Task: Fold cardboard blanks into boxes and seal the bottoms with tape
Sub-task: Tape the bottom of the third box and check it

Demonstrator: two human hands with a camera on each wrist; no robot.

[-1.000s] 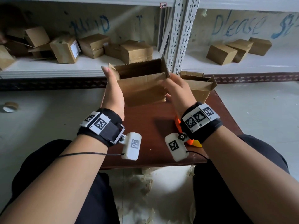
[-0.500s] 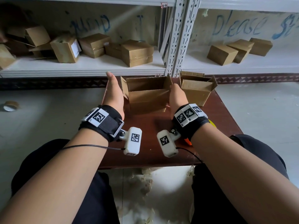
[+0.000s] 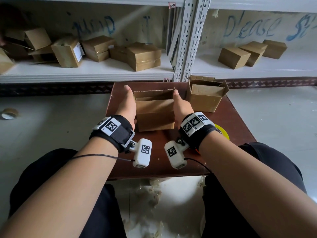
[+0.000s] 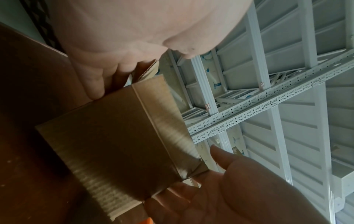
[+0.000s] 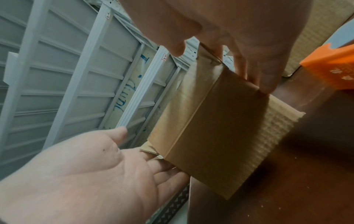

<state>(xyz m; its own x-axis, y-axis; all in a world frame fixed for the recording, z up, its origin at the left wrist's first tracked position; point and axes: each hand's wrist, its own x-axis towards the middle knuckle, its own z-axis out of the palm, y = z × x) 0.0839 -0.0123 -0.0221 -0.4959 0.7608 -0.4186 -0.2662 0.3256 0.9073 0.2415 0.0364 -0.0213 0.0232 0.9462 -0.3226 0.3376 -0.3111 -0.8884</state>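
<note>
A brown cardboard box (image 3: 155,111) stands on the dark brown table (image 3: 236,121) with its open side up and its flaps raised. My left hand (image 3: 127,103) lies flat against the box's left wall, fingers straight and thumb up. On the opposite wall my right hand (image 3: 180,104) presses the same way. In the left wrist view the box (image 4: 118,144) sits between my left fingers (image 4: 95,84) and my right palm. The right wrist view shows my right fingers (image 5: 268,80) touching the box (image 5: 210,128) at its edge.
A second open-topped box (image 3: 205,97) stands at the table's far right. A yellow tape roll (image 3: 223,133) and an orange dispenser (image 5: 335,65) lie by my right wrist. Closed boxes fill the white shelves (image 3: 85,74) behind. A tape roll (image 3: 8,114) lies on the floor.
The box was held up and tilted a second ago. Both hands have brought it down onto the table and now press its two sides with flat palms.
</note>
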